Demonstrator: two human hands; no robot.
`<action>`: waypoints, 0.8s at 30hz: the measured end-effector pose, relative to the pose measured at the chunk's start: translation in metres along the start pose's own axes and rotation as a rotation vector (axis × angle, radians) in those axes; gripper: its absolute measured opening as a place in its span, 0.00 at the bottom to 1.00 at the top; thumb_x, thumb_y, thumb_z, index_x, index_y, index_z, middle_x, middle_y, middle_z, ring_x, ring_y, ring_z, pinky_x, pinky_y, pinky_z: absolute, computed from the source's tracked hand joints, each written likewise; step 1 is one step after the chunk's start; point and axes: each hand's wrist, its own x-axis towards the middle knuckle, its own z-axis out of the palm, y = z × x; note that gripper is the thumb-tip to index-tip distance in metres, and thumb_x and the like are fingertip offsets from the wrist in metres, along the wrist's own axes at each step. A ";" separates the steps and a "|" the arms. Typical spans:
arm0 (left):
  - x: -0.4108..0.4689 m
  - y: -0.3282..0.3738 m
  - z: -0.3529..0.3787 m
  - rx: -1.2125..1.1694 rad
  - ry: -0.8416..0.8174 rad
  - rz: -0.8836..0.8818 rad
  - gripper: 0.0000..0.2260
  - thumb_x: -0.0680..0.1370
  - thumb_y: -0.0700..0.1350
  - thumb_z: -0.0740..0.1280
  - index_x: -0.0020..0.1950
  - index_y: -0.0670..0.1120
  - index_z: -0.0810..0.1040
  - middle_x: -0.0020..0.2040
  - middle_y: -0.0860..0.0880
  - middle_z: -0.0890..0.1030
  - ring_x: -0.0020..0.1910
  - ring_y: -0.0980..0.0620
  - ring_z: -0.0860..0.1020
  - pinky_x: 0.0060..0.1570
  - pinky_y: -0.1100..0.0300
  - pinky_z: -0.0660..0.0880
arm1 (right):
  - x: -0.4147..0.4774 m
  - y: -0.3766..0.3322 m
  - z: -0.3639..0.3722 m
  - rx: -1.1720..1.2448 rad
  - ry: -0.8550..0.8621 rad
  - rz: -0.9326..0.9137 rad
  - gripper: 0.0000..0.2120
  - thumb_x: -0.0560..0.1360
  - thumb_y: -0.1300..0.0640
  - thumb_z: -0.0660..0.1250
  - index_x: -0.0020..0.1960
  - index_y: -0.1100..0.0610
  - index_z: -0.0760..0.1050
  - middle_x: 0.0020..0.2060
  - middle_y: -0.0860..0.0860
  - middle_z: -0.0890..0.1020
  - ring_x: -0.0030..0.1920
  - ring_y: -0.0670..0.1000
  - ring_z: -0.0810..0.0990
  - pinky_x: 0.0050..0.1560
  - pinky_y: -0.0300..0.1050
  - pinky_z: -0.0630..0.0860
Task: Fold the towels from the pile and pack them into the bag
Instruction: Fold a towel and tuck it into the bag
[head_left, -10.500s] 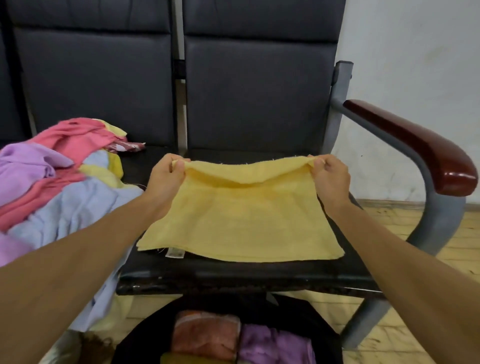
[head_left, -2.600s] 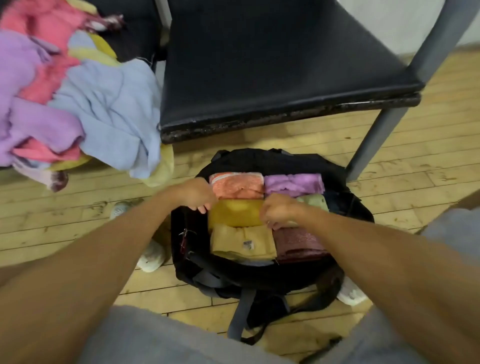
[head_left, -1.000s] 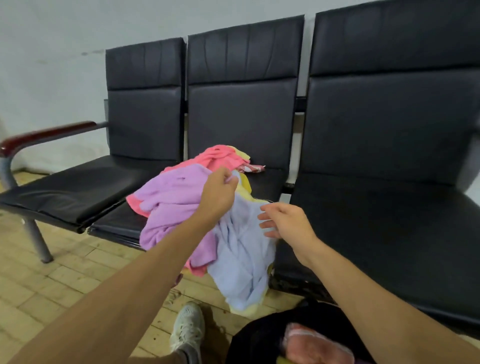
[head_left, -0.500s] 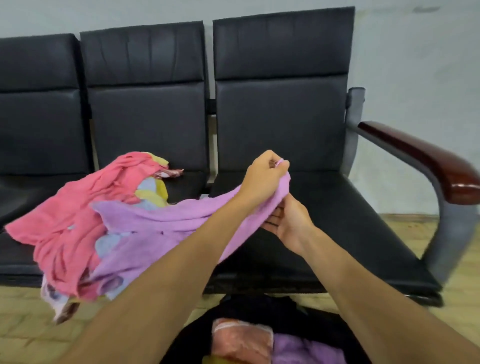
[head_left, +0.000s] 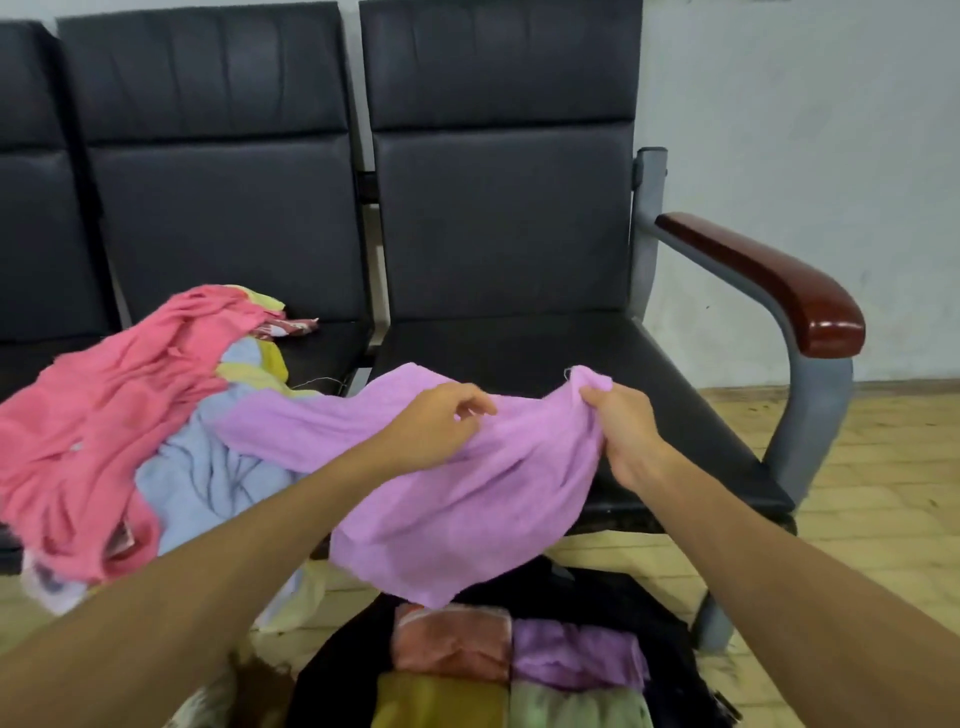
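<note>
A lilac towel (head_left: 467, 509) hangs in the air over the front of the right-hand black seat (head_left: 649, 405). My right hand (head_left: 621, 431) pinches its upper right corner. My left hand (head_left: 436, 426) lies on the towel's upper edge with curled fingers, and its grip on the cloth is hard to make out. The pile of towels (head_left: 119, 415), pink, light blue and yellow, sits on the middle seat at the left. The black bag (head_left: 332, 675) stands open on the floor below, with several folded towels (head_left: 452, 644) packed in rows.
The row of black seats stands against a pale wall. A grey metal armrest with a dark red wooden top (head_left: 769, 280) closes the right end. The floor (head_left: 883, 467) is light wood planks.
The lilac towel has been pulled off the pile and spread wider; my hands have moved apart along its upper edge, the right one taking the corner. The view has dropped slightly.
</note>
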 end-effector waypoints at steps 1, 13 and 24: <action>-0.008 -0.012 -0.004 0.085 -0.032 0.008 0.12 0.77 0.34 0.63 0.54 0.46 0.81 0.53 0.50 0.81 0.51 0.54 0.78 0.48 0.71 0.70 | 0.000 0.002 0.000 -0.065 0.008 -0.015 0.05 0.77 0.57 0.67 0.50 0.57 0.79 0.49 0.55 0.82 0.50 0.55 0.81 0.51 0.49 0.77; -0.051 -0.065 -0.004 0.434 -0.259 0.046 0.18 0.82 0.45 0.59 0.73 0.47 0.69 0.68 0.49 0.72 0.66 0.50 0.69 0.68 0.59 0.62 | -0.002 0.022 0.004 -1.031 -0.191 -0.328 0.15 0.71 0.62 0.73 0.57 0.55 0.79 0.60 0.52 0.78 0.52 0.51 0.75 0.50 0.43 0.73; -0.069 -0.064 -0.028 0.771 -0.370 -0.148 0.21 0.73 0.61 0.69 0.54 0.49 0.66 0.51 0.52 0.67 0.51 0.50 0.69 0.48 0.52 0.72 | -0.004 0.021 0.001 -1.144 -0.164 -0.338 0.07 0.72 0.61 0.72 0.48 0.58 0.77 0.47 0.53 0.81 0.47 0.54 0.80 0.50 0.51 0.80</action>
